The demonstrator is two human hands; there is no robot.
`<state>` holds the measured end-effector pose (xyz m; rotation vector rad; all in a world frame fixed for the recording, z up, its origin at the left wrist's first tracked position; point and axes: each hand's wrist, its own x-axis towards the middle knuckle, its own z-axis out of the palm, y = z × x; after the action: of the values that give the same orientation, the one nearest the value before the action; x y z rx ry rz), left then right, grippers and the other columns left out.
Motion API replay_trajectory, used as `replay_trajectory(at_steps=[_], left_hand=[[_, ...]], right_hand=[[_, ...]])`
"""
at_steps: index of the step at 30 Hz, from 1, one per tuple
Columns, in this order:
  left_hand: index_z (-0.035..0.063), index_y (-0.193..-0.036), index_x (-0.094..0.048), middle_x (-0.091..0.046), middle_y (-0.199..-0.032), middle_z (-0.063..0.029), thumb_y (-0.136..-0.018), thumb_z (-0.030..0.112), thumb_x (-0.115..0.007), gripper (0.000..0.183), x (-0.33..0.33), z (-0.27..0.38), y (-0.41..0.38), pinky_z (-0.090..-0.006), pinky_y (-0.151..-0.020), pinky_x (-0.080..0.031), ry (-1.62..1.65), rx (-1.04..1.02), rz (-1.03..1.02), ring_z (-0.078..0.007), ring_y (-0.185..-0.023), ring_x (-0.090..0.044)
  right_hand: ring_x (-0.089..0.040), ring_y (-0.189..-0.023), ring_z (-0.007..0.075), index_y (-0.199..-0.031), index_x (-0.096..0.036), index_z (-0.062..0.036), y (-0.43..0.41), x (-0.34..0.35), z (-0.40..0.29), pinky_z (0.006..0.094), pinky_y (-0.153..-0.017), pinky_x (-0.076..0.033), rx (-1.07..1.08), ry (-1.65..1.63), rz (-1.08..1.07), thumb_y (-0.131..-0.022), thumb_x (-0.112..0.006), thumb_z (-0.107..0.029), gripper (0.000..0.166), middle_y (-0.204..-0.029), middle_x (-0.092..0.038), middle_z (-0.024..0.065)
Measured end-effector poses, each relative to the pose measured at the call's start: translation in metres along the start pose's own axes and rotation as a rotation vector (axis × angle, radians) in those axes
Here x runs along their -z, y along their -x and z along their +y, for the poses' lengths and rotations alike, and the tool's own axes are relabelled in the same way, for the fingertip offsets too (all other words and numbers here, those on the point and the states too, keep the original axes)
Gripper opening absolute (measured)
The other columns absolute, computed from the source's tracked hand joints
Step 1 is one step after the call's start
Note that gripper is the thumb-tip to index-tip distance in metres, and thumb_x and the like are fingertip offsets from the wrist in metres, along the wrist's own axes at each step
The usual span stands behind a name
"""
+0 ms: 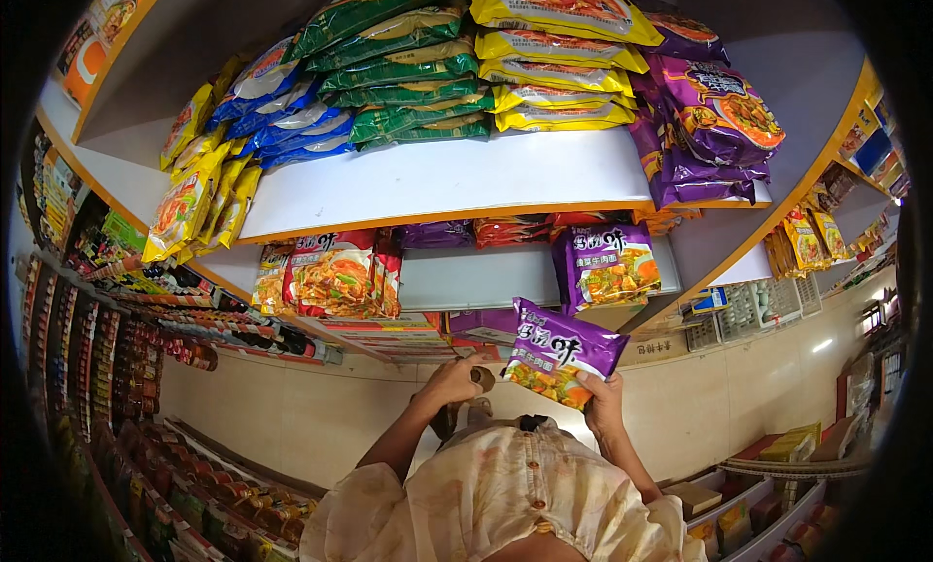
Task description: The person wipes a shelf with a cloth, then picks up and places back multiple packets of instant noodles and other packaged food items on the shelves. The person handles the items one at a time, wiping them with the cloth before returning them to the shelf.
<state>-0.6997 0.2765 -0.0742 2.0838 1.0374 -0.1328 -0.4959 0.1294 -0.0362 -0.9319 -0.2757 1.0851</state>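
Note:
My right hand [604, 404] grips the lower right corner of a purple instant noodle packet [561, 354], thumb on its printed front. The packet is tilted, with its picture of noodles in broth facing up. To its left, my left hand [453, 381] hangs over the floor with nothing in it, index finger stretched out. Just beyond the held packet, a similar purple packet [609, 267] stands at the right of the lower shelf [477, 274]. Red noodle packets [339, 274] stand at that shelf's left end.
On the upper shelf [452, 172] lie stacks of green packets [408, 74], yellow packets [561, 70], blue packets [284, 117] and purple packets [721, 117]. Boxes [386, 336] sit below. Egg trays [758, 307] stand at right; bottle-lined shelves [240, 489] run behind at left.

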Motion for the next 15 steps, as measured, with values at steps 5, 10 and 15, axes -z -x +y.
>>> replay_trajectory(at_steps=[5, 10, 15], left_hand=[[0.007, -0.108, -0.051, -0.059, -0.081, -0.0168, -0.058, 0.022, -0.061, 0.053, -0.026, -0.012, -0.002, -0.0341, -0.065, -0.045, 0.166, -0.082, -0.028, -0.0264, -0.073, -0.057], [0.0013, -0.1, -0.053, -0.057, -0.085, -0.0104, -0.059, 0.017, -0.067, 0.047, -0.017, -0.008, 0.006, -0.0276, -0.067, -0.043, 0.368, -0.098, -0.176, -0.0152, -0.074, -0.051], [0.0044, -0.125, -0.036, -0.05, -0.108, -0.0105, -0.064, 0.009, -0.066, 0.068, -0.002, -0.008, 0.008, -0.0265, -0.078, -0.041, 0.798, -0.174, -0.065, -0.0153, -0.091, -0.05]], right_hand=[[-0.059, -0.076, 0.0158, -0.091, -0.057, 0.0008, -0.012, -0.021, 0.016, 0.0283, -0.07, -0.048, -0.205, -0.04, -0.01, -0.071, -0.059, -0.001, 0.021, -0.087, -0.061, 0.009], [-0.059, -0.078, 0.0194, -0.094, -0.054, 0.0024, -0.053, -0.04, 0.036, 0.0293, -0.07, -0.048, -0.411, -0.037, -0.056, -0.074, -0.057, -0.007, 0.022, -0.088, -0.059, 0.0107], [-0.057, -0.085, 0.024, -0.101, -0.053, -0.0066, -0.105, -0.048, 0.044, 0.0385, -0.066, -0.051, -0.596, -0.038, -0.048, -0.076, -0.056, -0.023, 0.03, -0.098, -0.057, 0.0108]])
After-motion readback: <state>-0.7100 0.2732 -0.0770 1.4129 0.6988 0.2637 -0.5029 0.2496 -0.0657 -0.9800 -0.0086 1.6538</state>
